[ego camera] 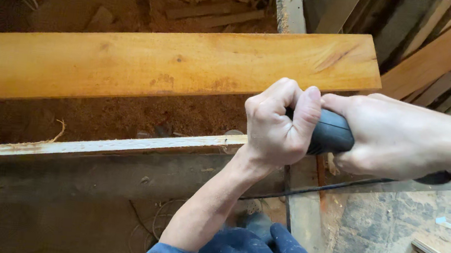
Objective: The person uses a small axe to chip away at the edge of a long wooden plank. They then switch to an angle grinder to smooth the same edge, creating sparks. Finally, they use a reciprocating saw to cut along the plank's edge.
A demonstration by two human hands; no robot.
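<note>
Both hands are wrapped around the same thing here: a dark grey, rounded power-tool body (332, 133) with a black cable (308, 191) trailing off underneath it. The left hand (279, 124) is fisted tight around the front end, thumb folded over the top, and the right hand (397, 140) grips the back part, fingers closed round it. The tool sits just below the near edge of a long, orange-yellow wooden plank (170, 65), close to its right-hand end. I can't see the working end of the tool at all since the left fist covers it, so whether it's actually touching the wood is anyone's guess.

As for progress, my read is that the plank's broad face is pretty far along. It looks smooth and even, with a warm colour, a few darker knots and a streak of grain near the right end. No rough patches that I can spot on the face. The near edge, where the tool is held, seems to be what's in hand now, though how much of it is finished isn't clear from this angle.

There's a thick bed of reddish sawdust (125, 121) under the plank, and a pale, rough-edged wooden rail (95, 145) runs along in front of it. Offcuts and stacked boards (445, 55) lie behind and to the right.
</note>
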